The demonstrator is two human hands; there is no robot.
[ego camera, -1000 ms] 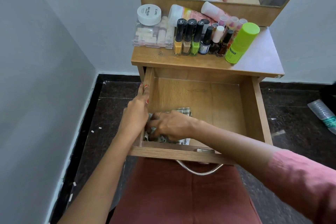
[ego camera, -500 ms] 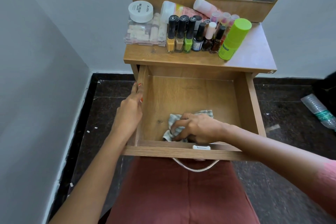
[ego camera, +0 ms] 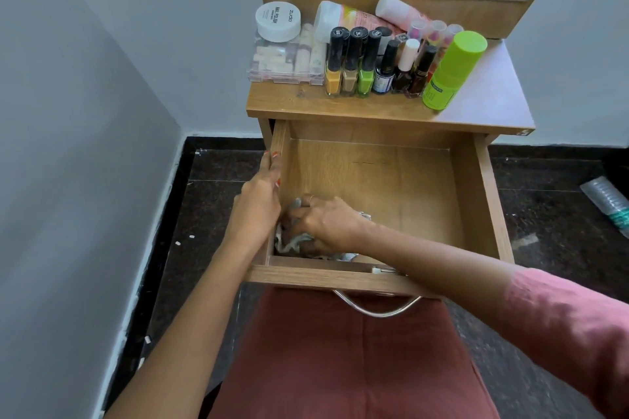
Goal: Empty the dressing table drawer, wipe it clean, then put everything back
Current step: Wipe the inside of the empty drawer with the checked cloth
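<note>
Right hand (ego camera: 323,224) apparently pressing cloth (ego camera: 289,243)

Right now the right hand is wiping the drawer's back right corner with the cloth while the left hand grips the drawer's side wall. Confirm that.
Not quite. The head view shows the right hand pressing the cloth into the drawer's front left corner, not the back right. The left hand does grip the side wall.

Drawer (ego camera: 469,201) right side bare
</note>
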